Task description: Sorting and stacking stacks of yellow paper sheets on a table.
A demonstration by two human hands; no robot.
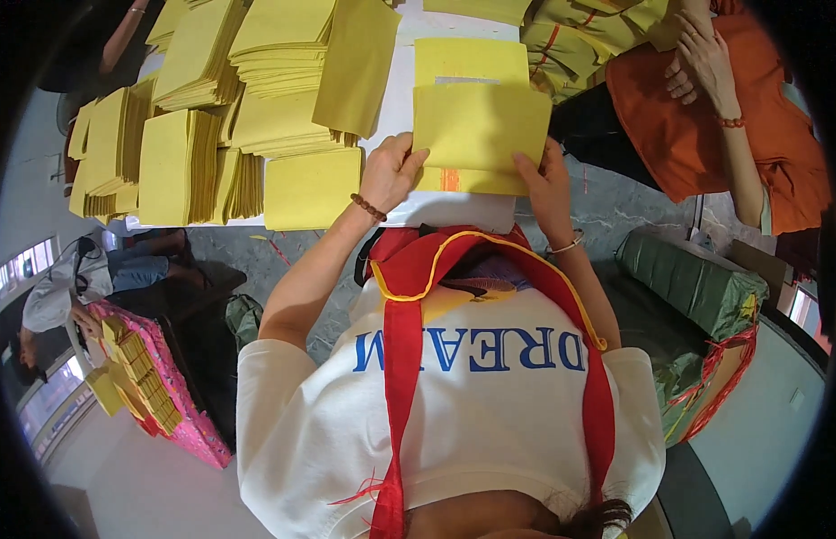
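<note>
Several stacks of yellow rectangular paper (198, 54) crowd the left of a white tabletop (472, 210); at its near edge, the left hand (390, 171) and right hand (550, 187) grip a plain yellow paper sheet (479, 128) by opposite sides; a person in orange clothing (656, 121) is at right; grey marbled flooring (606, 199) lies below

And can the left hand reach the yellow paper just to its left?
Probably yes: the paper lies right beside the left hand, with nothing seen between them. It would likely let go of the sheet first.
</note>
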